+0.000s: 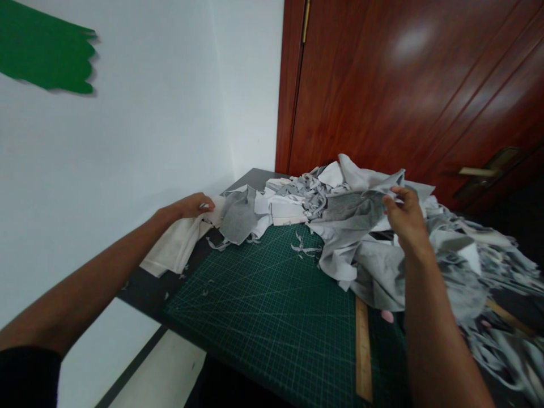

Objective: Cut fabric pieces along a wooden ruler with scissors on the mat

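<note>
Here, grey cloth (378, 275) near the right hand (406, 218) partly hides a ruler (363, 351).

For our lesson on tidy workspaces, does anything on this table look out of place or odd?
Yes. Thin scraps lie strewn on the green cutting mat, like litter. A small pink piece beside the wooden ruler differs in colour from the grey cloth.
</note>
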`<state>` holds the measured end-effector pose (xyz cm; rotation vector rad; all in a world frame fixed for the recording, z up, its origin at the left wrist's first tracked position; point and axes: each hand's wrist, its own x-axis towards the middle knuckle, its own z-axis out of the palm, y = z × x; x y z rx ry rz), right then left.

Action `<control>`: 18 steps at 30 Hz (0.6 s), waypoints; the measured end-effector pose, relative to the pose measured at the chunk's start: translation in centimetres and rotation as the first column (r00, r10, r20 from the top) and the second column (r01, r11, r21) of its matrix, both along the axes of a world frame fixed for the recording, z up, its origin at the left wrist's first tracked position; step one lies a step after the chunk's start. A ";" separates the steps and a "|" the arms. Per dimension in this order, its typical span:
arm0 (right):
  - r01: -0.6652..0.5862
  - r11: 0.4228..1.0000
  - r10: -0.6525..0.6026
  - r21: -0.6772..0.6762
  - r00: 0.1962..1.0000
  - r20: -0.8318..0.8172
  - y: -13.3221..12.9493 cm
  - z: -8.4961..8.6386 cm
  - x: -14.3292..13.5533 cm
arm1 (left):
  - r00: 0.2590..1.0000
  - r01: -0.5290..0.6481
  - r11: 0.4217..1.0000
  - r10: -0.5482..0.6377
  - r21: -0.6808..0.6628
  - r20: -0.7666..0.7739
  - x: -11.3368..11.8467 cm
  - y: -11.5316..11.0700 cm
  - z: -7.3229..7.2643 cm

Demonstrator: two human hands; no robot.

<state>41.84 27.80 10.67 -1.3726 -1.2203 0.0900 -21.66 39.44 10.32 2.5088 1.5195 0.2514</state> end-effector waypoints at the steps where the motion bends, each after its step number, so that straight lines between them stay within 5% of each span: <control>1: 0.021 1.000 -0.020 -0.019 1.000 0.017 -0.1 0.1 0.0 | 0.999 0.039 0.999 -0.039 -0.018 -0.005 -0.2 -0.1 -0.1; 6: 0.075 0.992 -0.067 -0.102 0.995 0.080 -0.7 1.0 -0.3 | 0.978 0.197 0.978 -0.202 -0.073 -0.061 -0.9 -0.9 -1.4; 13: 0.118 0.981 -0.091 -0.155 0.981 0.168 -1.8 2.3 -0.9 | 0.960 0.248 0.969 -0.242 0.025 -0.144 -0.6 -0.6 -3.8; 18: 0.097 0.983 -0.062 -0.157 0.975 0.215 -2.3 2.7 -1.3 | 0.947 0.274 0.960 -0.258 0.062 -0.190 -0.1 0.3 -4.0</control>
